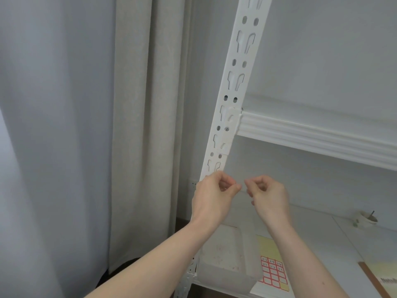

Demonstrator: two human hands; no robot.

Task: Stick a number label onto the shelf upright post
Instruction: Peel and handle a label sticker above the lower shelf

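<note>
Both hands (217, 193) (266, 194) pinch something tiny beside the upright post (233, 82).

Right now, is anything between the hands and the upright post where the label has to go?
Nothing visible. The left hand and right hand are held fingertip to fingertip just below the bare, slotted face of the shelf upright post. The label itself is too small to make out between the fingers.

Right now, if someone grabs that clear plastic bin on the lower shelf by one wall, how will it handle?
The translucent plastic bin looks thin-walled, so it would probably flex when gripped by one wall. It appears nearly empty, so likely light and easy to slide. It sits at the front edge of the white shelf board, so a push could tip it off.
</note>
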